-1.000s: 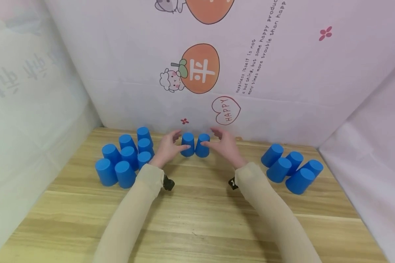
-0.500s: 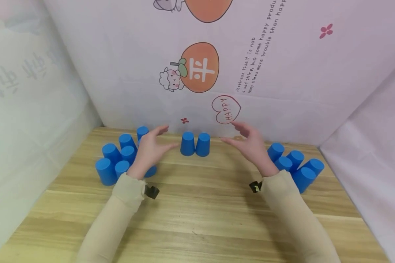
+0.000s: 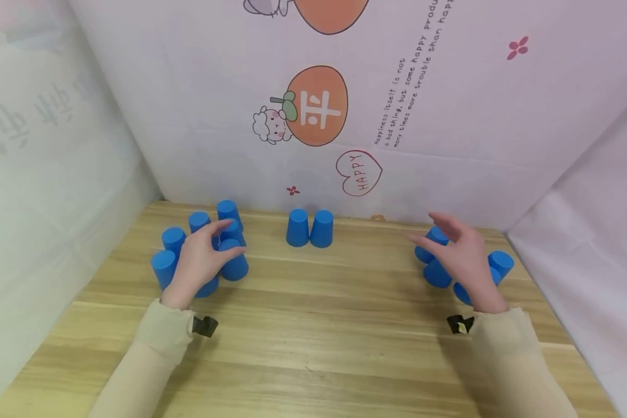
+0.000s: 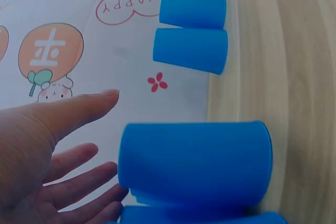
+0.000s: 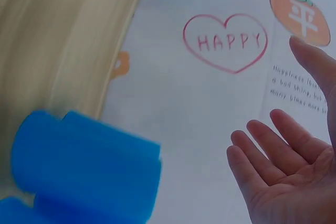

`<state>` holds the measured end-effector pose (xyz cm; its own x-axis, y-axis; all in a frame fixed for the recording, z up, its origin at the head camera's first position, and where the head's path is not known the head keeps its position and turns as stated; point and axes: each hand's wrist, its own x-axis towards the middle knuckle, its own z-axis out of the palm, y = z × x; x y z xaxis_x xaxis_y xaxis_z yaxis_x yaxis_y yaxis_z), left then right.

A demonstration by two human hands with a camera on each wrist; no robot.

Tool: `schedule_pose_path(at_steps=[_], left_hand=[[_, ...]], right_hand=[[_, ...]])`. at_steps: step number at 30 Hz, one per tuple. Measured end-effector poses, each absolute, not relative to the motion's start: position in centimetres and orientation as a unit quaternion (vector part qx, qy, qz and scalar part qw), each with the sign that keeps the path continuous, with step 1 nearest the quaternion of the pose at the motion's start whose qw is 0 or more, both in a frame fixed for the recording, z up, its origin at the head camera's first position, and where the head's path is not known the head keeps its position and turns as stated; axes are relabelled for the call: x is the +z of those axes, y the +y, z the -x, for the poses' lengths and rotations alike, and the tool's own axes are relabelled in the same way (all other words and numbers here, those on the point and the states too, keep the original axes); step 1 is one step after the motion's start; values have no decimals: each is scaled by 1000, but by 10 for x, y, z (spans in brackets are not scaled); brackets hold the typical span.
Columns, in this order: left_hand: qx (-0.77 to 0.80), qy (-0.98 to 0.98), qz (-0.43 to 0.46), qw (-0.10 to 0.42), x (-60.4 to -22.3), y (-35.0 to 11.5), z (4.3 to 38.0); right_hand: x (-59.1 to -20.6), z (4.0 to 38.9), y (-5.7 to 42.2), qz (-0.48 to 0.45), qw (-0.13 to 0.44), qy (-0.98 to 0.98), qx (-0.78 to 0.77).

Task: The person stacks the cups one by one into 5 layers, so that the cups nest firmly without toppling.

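Two blue cups, one (image 3: 297,228) just left of the other (image 3: 322,229), stand upside down at the back middle of the table. My left hand (image 3: 201,258) is over the left group of blue cups, thumb and fingers spread apart. The nearest cup (image 4: 194,163) shows beside its fingertips in the left wrist view; whether they touch, I cannot tell. Over the right group of blue cups, my right hand (image 3: 457,255) is spread and holds nothing. A cup (image 5: 89,166) there appears apart from its fingers in the right wrist view. Both hands partly hide the cups beneath.
The wooden table (image 3: 313,325) runs back to a printed white cloth (image 3: 214,116) that rises behind the cups. More white cloth hangs at the left (image 3: 57,174) and at the right (image 3: 595,232). A small black device (image 3: 205,326) sits at the left cuff.
Both hands have let go of the middle pair and moved outward, left hand to the left group, right hand to the right group. The two middle cups stay standing side by side.
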<state>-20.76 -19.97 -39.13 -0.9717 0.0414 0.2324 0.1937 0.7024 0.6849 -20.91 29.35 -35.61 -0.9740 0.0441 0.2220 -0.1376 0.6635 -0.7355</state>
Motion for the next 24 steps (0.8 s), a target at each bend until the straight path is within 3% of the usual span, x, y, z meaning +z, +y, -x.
schedule_pose_path(at_steps=[14, 24], left_hand=[[-343, -932, 60, 105, -391, -214, 200], [-336, -936, 73, 73, -395, -211, 198]], right_hand=[[-383, 173, 356, 46, 121, -904, 407], [-390, 155, 377, 68, 124, -914, 380]])
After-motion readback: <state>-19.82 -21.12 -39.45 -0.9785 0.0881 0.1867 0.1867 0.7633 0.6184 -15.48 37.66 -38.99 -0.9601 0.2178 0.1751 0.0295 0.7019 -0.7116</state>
